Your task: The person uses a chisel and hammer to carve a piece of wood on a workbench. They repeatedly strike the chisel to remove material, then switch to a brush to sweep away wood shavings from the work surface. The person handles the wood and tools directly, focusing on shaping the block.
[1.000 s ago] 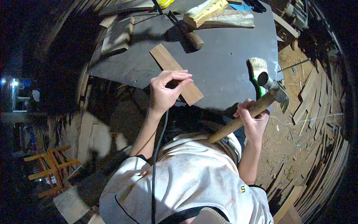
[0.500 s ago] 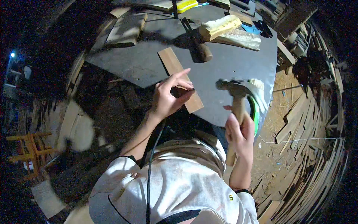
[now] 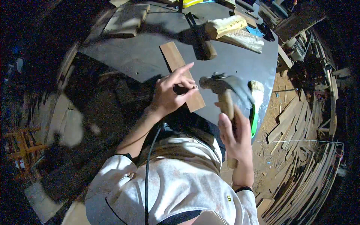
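Observation:
A flat strip of light brown wood (image 3: 172,56) lies slantwise near the table's front edge. My left hand (image 3: 170,92) is over its middle, thumb and forefinger pinched together and another finger stretched out. Whatever is in the pinch is too small to make out. My right hand (image 3: 238,137) is wrapped round the wooden handle of a hammer (image 3: 226,102). Its dark head, blurred by motion, is raised to the right of my left hand, apart from the wood strip.
A green-handled brush (image 3: 256,95) lies at the right edge of the grey table (image 3: 150,60). Farther back are a dark tool with a wooden handle (image 3: 208,50), a pale wood block (image 3: 228,26) and a board (image 3: 125,20). Wood strips (image 3: 300,187) cover the right-hand floor.
The hammer in my right hand has moved left, closer to my left hand. The brush is now less covered. My left hand keeps its pinch over the wood strip.

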Motion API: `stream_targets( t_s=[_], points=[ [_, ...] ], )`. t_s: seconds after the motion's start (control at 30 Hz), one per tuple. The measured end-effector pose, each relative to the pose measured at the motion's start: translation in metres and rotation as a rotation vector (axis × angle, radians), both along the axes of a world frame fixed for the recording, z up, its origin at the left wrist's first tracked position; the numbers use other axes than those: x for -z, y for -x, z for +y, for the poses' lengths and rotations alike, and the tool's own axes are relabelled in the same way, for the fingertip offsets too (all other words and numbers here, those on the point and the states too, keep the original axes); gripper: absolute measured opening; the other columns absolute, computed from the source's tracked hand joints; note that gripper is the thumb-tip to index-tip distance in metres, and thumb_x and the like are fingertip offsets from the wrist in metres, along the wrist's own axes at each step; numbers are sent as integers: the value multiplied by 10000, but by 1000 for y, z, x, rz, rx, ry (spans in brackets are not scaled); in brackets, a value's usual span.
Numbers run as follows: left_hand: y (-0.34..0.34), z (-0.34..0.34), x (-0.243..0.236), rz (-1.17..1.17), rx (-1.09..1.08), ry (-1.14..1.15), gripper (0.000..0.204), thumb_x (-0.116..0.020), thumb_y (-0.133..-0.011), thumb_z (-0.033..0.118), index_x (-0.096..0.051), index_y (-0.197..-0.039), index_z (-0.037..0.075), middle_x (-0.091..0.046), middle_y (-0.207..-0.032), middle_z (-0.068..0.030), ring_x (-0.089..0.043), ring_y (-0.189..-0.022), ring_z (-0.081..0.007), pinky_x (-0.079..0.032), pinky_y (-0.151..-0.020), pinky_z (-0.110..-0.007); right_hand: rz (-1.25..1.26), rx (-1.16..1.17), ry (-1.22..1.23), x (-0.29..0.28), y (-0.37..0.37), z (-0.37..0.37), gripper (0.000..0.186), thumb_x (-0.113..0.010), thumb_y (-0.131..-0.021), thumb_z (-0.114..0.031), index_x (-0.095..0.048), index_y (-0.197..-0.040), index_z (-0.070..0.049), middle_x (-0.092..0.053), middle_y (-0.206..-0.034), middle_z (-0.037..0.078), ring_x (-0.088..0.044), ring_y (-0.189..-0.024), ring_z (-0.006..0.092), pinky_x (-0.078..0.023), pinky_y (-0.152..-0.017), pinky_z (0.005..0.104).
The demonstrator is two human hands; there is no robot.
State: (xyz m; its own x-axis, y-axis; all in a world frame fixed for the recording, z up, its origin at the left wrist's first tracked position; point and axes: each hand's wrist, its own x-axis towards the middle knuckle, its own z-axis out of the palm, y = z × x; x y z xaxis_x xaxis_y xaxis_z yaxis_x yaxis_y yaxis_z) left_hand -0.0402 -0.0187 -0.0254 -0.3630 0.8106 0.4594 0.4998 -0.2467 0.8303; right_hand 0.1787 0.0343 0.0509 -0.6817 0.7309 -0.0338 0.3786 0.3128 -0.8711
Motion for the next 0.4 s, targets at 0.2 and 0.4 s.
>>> stream_targets(
  t_s=[0.2, 0.4],
  points=[
    [8, -1, 5, -115, 85, 31, 767, -846, -732, 190, -501, -1393, 11, -727, -986, -135, -710, -1011, -281, -533, -949, -403, -100, -74, -51, -5, 3, 2, 192, -616, -973, -146, -556, -1018, 31, -537, -649, 236, -550, -524, 358, -416, -526, 421],
    [17, -12, 2, 419, -9, 49, 876, -878, -675, 365, -508, -1380, 0, -576, -1356, -219, -526, -1302, -375, -342, -1144, -538, -187, -55, 41, -12, -2, 3, 339, -588, -989, -178, -579, -1245, 44, -708, -989, 219, -689, -857, 327, -504, -823, 321]
  ],
)
